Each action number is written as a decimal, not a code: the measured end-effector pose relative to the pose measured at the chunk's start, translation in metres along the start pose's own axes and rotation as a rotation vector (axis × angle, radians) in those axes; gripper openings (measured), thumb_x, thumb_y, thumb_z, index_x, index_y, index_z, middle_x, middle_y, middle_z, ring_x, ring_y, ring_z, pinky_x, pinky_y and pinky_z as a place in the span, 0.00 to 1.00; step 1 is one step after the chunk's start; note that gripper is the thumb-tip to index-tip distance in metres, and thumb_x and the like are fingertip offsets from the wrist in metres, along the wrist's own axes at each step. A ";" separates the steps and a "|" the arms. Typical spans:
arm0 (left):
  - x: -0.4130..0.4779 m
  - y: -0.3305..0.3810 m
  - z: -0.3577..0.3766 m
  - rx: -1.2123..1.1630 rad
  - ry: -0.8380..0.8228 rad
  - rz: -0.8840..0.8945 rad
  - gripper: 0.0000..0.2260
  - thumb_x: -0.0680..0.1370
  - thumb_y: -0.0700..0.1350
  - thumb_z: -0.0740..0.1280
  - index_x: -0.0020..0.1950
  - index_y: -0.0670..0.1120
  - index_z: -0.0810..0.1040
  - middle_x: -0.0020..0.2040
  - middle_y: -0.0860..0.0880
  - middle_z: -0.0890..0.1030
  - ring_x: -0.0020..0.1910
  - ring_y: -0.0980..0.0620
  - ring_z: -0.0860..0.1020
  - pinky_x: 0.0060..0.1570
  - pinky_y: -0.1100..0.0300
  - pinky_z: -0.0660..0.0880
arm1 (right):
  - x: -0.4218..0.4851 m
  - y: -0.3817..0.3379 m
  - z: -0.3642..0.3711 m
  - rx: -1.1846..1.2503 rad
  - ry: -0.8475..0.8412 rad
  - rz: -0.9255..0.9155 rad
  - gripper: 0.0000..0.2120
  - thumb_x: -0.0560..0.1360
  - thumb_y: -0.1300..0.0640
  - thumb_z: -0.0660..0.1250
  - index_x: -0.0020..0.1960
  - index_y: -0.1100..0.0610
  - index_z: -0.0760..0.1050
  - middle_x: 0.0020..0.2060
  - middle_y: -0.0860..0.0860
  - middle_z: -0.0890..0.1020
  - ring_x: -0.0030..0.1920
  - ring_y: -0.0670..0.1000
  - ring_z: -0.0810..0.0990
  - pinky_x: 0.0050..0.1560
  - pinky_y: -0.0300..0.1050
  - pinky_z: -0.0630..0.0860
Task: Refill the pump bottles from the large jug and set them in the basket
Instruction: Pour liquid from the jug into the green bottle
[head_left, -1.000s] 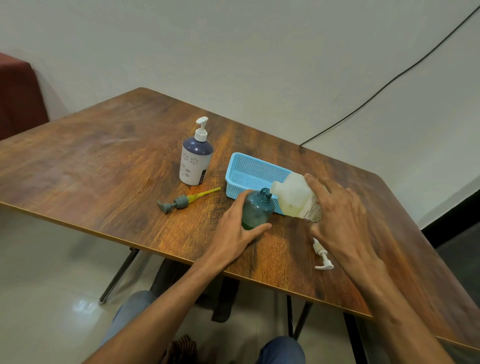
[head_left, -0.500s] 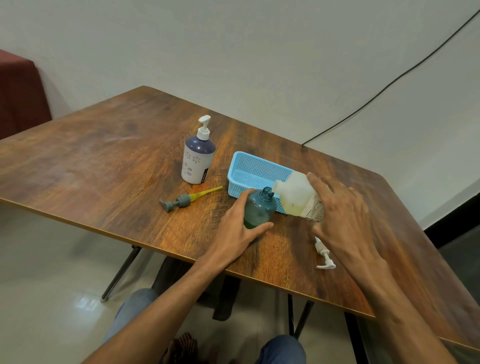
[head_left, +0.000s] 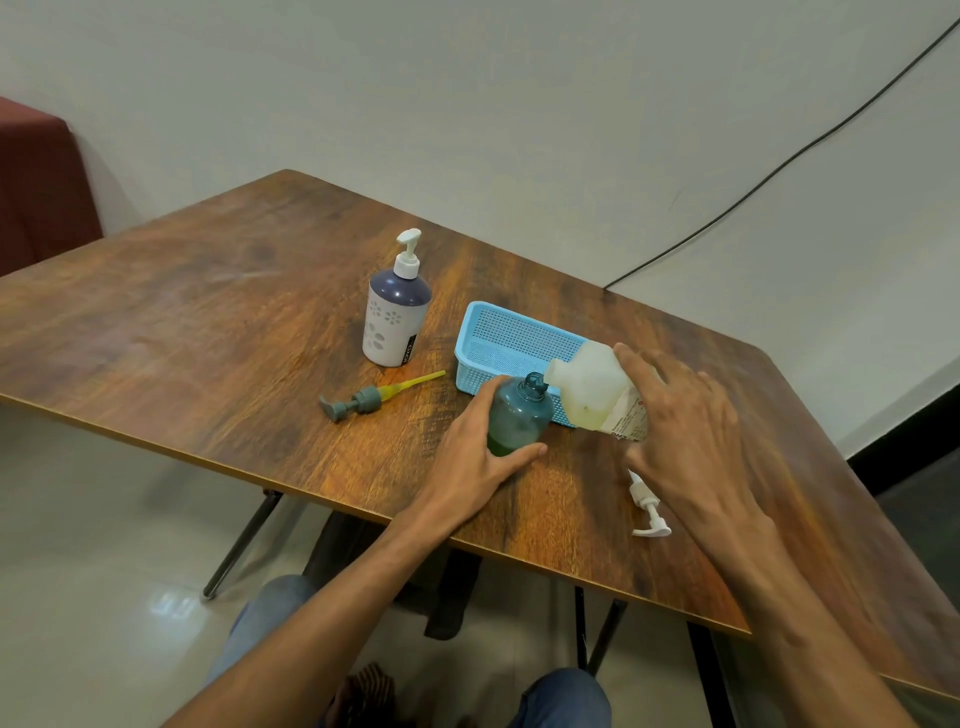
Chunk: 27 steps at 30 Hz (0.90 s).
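Teal plastic identifies the pump bottle (head_left: 519, 415) now being filled. It stands upright on the table (head_left: 208, 338), just in front of the basket (head_left: 511, 338), at the basket's near wall; contact with that wall cannot be confirmed. Its pump is off and its neck is open.

Left hand (head_left: 475, 457): thumb and fingers are curled round the lower body of the pump bottle, steadying it.

Right hand (head_left: 685, 431): fingers spread over the top of the large jug (head_left: 592, 387), thumb underneath, a firm hold. The jug is tilted above the basket's near right corner, spout down at the bottle neck. Pale yellow liquid lies low in the jug.

Progress, as judged:
- Pouring is under way. Green liquid shows only near the bottom of the pump bottle, so filling appears far from complete.
- No bottle shows in the visible part of the basket, so no bottle has been placed.
- A grey pump head (head_left: 374, 397) with a yellow tube lies left of the basket; it probably belongs on the teal bottle and remains to be fitted.
- A white-and-purple bottle (head_left: 396, 317) stands left of the basket's far corner, pump fitted. Whether it has been refilled cannot be determined.
- A white pump head (head_left: 647, 506) lies nearer the person than the basket, to the right; its bottle cannot be identified
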<state>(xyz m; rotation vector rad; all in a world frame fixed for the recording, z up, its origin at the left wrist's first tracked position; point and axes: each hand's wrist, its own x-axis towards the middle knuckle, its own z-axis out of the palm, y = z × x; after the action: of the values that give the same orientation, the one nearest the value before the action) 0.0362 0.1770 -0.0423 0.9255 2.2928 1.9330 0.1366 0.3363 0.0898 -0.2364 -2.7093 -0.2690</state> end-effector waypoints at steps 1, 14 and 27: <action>0.000 0.000 0.000 -0.002 -0.001 0.001 0.36 0.73 0.53 0.78 0.76 0.51 0.65 0.68 0.61 0.71 0.64 0.68 0.68 0.58 0.83 0.62 | 0.000 0.000 0.000 0.001 0.002 -0.003 0.47 0.59 0.59 0.83 0.73 0.56 0.67 0.66 0.59 0.76 0.66 0.62 0.74 0.64 0.65 0.71; 0.000 0.000 0.000 -0.005 -0.004 0.003 0.36 0.73 0.54 0.78 0.76 0.53 0.65 0.70 0.61 0.71 0.66 0.68 0.68 0.61 0.81 0.62 | 0.000 0.001 0.003 -0.008 0.006 0.005 0.48 0.60 0.58 0.84 0.75 0.55 0.66 0.67 0.60 0.75 0.67 0.63 0.73 0.66 0.67 0.69; 0.000 0.000 0.000 -0.008 -0.002 0.003 0.35 0.73 0.54 0.77 0.75 0.56 0.64 0.68 0.63 0.71 0.63 0.74 0.69 0.59 0.82 0.62 | 0.000 0.006 0.009 -0.009 0.035 -0.010 0.48 0.59 0.56 0.83 0.75 0.54 0.65 0.67 0.59 0.75 0.66 0.62 0.74 0.63 0.65 0.73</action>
<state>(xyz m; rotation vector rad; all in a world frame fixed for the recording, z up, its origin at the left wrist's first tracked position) 0.0361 0.1770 -0.0428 0.9301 2.2831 1.9399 0.1344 0.3436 0.0825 -0.2183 -2.6758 -0.2861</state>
